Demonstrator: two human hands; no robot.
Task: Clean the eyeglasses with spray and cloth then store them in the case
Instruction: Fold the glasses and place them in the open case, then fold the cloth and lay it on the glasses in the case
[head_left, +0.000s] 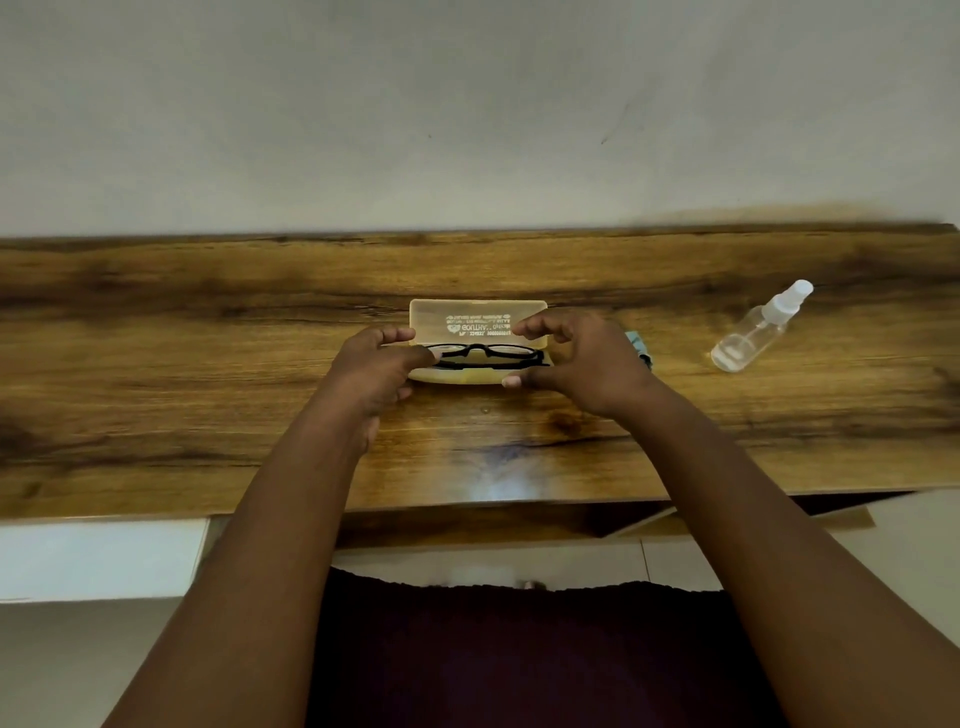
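Glossy wood-grain table — translucent yellow plastic case, clear plastic bottle.

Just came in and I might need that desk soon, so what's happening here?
A person is at a wooden desk with both hands at an open yellowish glasses case. Black-framed eyeglasses lie folded in the case, lid up. The left hand holds the case's left end, its thumb at the frame; the right hand is curled around the right end. A clear spray bottle lies on its side to the right, and a bit of bluish cloth shows behind the right hand.
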